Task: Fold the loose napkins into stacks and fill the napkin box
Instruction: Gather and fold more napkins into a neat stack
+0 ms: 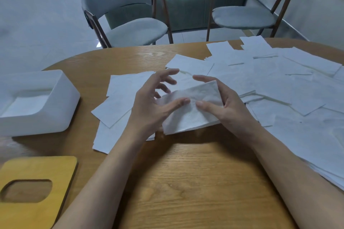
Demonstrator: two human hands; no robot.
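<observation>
A folded white napkin [188,115] is lifted a little above the wooden table [186,182] at its middle. My left hand [150,102] pinches its left end with the thumb on top and the other fingers spread behind. My right hand [223,106] holds its right end, thumb on top and fingers curled round the far edge. Several loose napkins [279,83] are spread over the right half of the table, and a few more [115,106] lie under my left hand. The white napkin box [61,98] stands open at the left with white napkins [26,106] inside.
The box's yellow wooden lid [61,171] with an oval slot lies at the near left corner. Two grey chairs [130,29] [243,16] stand beyond the table's far edge.
</observation>
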